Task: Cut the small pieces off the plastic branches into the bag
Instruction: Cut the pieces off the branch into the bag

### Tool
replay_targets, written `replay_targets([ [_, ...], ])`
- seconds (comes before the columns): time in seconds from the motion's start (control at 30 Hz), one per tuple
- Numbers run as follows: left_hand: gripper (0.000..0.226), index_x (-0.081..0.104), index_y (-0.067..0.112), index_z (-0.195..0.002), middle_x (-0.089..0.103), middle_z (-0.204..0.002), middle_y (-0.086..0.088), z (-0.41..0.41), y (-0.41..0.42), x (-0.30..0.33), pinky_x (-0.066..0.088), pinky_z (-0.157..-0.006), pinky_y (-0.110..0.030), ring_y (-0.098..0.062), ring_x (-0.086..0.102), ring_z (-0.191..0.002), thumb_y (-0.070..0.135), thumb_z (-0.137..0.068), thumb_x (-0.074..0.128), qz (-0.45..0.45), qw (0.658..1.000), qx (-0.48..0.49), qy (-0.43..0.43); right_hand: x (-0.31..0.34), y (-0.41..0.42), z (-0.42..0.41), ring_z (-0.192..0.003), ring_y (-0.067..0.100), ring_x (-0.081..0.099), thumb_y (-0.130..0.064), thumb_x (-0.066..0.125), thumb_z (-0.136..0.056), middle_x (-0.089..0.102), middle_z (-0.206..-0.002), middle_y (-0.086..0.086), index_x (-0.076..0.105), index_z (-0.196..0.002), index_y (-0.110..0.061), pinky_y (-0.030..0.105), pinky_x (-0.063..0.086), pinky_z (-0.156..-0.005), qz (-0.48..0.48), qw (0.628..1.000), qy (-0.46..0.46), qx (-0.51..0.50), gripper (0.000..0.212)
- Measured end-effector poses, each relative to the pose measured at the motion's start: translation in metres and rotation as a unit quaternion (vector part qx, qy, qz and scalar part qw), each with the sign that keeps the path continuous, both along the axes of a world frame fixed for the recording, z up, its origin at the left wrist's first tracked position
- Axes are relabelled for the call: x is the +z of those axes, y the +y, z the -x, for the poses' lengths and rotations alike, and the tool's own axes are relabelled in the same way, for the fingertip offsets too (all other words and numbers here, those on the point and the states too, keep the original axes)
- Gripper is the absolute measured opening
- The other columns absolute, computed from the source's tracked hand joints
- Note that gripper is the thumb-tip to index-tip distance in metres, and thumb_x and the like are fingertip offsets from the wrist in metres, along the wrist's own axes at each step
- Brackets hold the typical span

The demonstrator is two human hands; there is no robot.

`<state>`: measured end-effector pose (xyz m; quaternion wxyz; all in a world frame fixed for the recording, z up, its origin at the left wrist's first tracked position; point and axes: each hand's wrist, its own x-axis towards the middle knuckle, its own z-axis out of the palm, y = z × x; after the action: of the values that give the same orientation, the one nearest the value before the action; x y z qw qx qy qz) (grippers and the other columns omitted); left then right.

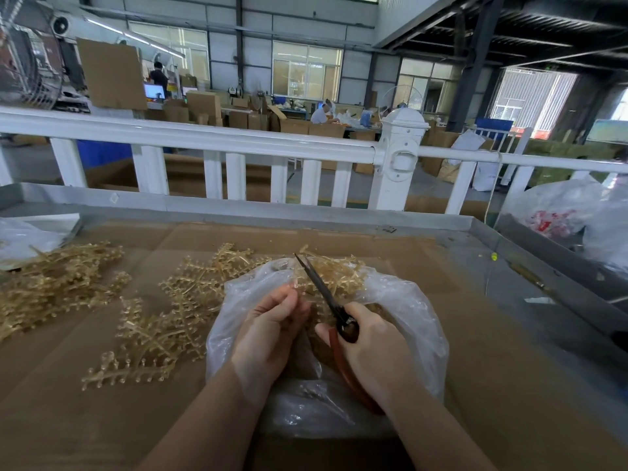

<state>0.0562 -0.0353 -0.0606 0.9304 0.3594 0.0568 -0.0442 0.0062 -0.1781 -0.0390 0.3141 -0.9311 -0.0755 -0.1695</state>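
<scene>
left hand pinched on branch | scissors gripped by right hand | both held over bag

A grey metal table with a raised rim is lined with brown cardboard, on which lie a clear bag near the front, loose golden branches to its left, a heap further left, and white plastic at the far-left edge.

Translucent golden-amber plastic branches lie on the brown cardboard surface beside a clear bag and red-handled, dark-bladed scissors.
</scene>
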Motion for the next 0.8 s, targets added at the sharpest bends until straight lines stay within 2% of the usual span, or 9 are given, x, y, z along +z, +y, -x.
replay_targets([
  [0.13,0.016,0.063,0.004,-0.087,0.067,-0.074,-0.011,0.001,0.002,0.001,0.058,-0.062,-0.023,-0.016,0.069,-0.065,0.002,-0.071,0.061,0.010,1.000,-0.018,-0.013,0.003,-0.002,0.001,-0.079,0.004,0.055,-0.055,0.058,-0.085,0.059,-0.079,-0.013,0.057,-0.095,-0.032,0.019,0.043,-0.069,-0.008,1.000,0.004,-0.002,0.025],
  [0.3,0.011,0.060,0.004,-0.087,0.070,-0.072,-0.011,0.001,0.001,0.000,0.059,-0.063,-0.025,-0.017,0.071,-0.066,-0.005,-0.082,0.056,-0.012,1.000,-0.007,-0.001,0.000,0.000,0.006,-0.079,0.003,0.054,-0.059,0.055,-0.084,0.059,-0.083,-0.013,0.054,-0.099,-0.036,0.010,0.033,-0.061,0.014,0.998,-0.045,-0.029,0.027],
  [0.43,0.009,0.058,0.004,-0.086,0.070,-0.076,-0.014,0.003,0.001,0.003,0.059,-0.067,-0.028,-0.019,0.070,-0.067,-0.005,-0.084,0.055,-0.016,1.000,-0.008,0.001,-0.005,0.005,0.009,-0.084,0.006,0.054,-0.061,0.052,-0.083,0.058,-0.089,-0.012,0.055,-0.109,-0.034,0.010,0.033,-0.068,0.078,0.990,-0.114,-0.032,0.038],
  [0.6,0.011,0.057,0.005,-0.085,0.062,-0.089,-0.018,0.005,-0.001,0.007,0.045,-0.097,-0.042,-0.027,0.061,-0.084,-0.003,-0.090,0.052,-0.030,0.999,-0.002,0.024,-0.008,0.005,0.009,-0.091,0.010,0.054,-0.062,0.044,-0.088,0.058,-0.097,-0.009,0.052,-0.118,-0.031,0.019,0.040,-0.075,0.103,0.988,-0.107,-0.050,0.045],
  [0.67,0.014,0.057,0.006,-0.082,0.061,-0.088,-0.017,0.005,-0.002,0.008,0.043,-0.100,-0.044,-0.027,0.060,-0.086,-0.004,-0.090,0.052,-0.024,0.999,0.008,0.034,-0.007,0.004,0.009,-0.090,0.013,0.058,-0.057,0.049,-0.089,0.061,-0.096,-0.006,0.055,-0.119,-0.026,0.021,0.042,-0.075,0.099,0.985,-0.115,-0.081,0.043],
  [0.73,0.015,0.057,0.006,-0.081,0.060,-0.089,-0.018,0.006,-0.004,0.008,0.044,-0.101,-0.045,-0.029,0.059,-0.088,-0.005,-0.090,0.053,-0.025,0.999,0.015,0.033,-0.002,0.004,0.010,-0.080,0.017,0.062,-0.047,0.063,-0.085,0.064,-0.087,-0.002,0.062,-0.112,-0.019,0.022,0.042,-0.069,0.068,0.979,-0.172,-0.091,0.040],
  [0.8,0.015,0.057,0.006,-0.079,0.059,-0.092,-0.020,0.008,-0.005,0.007,0.045,-0.100,-0.047,-0.032,0.058,-0.092,-0.004,-0.089,0.053,-0.027,0.999,0.014,0.023,0.005,0.007,0.012,-0.075,0.012,0.060,-0.046,0.066,-0.083,0.064,-0.083,-0.005,0.064,-0.106,-0.019,0.017,0.040,-0.066,0.048,0.969,-0.230,-0.071,0.036],
])
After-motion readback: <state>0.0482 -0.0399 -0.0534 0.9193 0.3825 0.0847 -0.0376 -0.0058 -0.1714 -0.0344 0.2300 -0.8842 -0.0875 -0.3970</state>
